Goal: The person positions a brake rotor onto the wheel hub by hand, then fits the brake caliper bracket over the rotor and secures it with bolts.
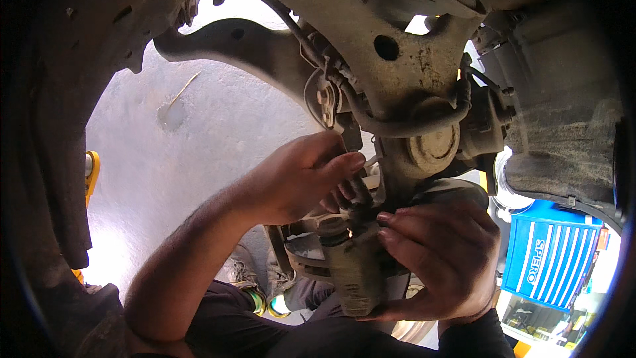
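Inside a vehicle's wheel well, my right hand (pixel 444 252) wraps round a dusty brake caliper (pixel 358 282), fingers along its upper edge and thumb at its lower end. Just above and to the left, my left hand (pixel 298 179) has its fingers curled and thumb pressed down beside a dark cylindrical part (pixel 358 195). What those fingers hold is mostly hidden behind them. Part of a brake disc (pixel 308 252) shows left of the caliper. Over both hands sits a suspension arm (pixel 424 59), with a black hose (pixel 404 127) looping under it and a round metal cap (pixel 435 149) beside it.
A second curved arm (pixel 238 46) reaches left above the grey floor (pixel 172 139). The dark wheel-well liner (pixel 570 93) closes off the right. Beyond it stands a blue tool cabinet (pixel 550 252). Shoes (pixel 281 278) show below, and a yellow part (pixel 93 176) at far left.
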The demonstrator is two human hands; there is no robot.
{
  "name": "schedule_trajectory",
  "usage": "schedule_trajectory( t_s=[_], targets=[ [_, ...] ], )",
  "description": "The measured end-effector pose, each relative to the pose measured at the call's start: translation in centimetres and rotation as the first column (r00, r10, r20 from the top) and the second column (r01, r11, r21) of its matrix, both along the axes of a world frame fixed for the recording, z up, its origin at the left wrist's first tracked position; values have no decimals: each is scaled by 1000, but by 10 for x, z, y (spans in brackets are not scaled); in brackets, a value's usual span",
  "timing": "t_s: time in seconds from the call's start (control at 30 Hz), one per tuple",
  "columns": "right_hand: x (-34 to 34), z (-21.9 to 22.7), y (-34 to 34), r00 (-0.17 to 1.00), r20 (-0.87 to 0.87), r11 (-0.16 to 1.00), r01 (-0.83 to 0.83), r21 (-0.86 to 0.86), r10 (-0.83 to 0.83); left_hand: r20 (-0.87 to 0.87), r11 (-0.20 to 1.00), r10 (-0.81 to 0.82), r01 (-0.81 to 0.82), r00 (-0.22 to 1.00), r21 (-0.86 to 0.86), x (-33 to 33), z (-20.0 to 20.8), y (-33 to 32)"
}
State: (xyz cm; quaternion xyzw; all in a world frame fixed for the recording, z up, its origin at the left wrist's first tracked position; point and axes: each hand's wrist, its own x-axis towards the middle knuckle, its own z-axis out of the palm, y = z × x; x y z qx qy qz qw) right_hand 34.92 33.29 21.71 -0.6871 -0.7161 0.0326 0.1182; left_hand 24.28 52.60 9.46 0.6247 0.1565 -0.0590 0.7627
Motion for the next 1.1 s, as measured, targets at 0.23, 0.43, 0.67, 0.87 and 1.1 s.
schedule_trajectory(
  t_s=[0.23,0.43,0.67,0.87,1.1],
  targets=[
    [-2,7,1,1000,11,997,22,-68,-21,63,994,-105,104,992,34,3,-5,-1],
    [1,2,-4,1000,21,1000,-8,-30,9,12,994,-1,0,1000,106,2,-11,-7],
    [12,-1,11,981,51,981,-189,49,186,117,972,233,-229,965,-49,-14,-6,-28],
    [7,-4,6,984,31,981,-179,78,177,160,911,405,-384,900,-147,-15,-12,-48],
    [2,-1,8,988,7,986,-156,50,156,226,938,343,-346,912,-26,-14,-26,-37]
  ],
)
